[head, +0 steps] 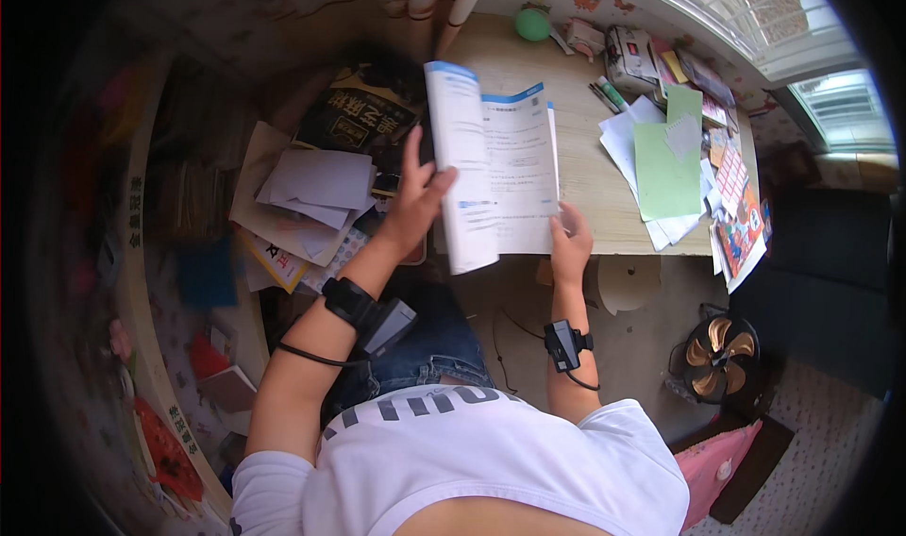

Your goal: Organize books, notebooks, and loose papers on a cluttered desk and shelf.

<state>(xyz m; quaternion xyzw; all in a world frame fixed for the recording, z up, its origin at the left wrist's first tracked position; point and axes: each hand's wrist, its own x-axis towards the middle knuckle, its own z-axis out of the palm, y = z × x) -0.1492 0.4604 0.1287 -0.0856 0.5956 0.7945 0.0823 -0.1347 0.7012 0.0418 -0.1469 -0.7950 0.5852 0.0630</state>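
Note:
An open paperback book (520,168) with blue-topped printed pages is tilted up over the front part of the desk. Its left-hand pages curl upward in a thick fold. My left hand (414,203) is at the left edge of that fold, thumb against the pages and index finger stretched up. Part of the grip is hidden behind the book. My right hand (572,242) pinches the lower right edge of the book between thumb and fingers. Both wrists wear black straps with small grey devices.
The wooden desk (577,147) bears a green balloon (532,24), a glue stick (613,93) and green paper (655,175) over white sheets. Loose papers (318,178) and a black package (357,108) lie left. A fan (718,359) stands low at right. Shelving (138,210) runs along the left.

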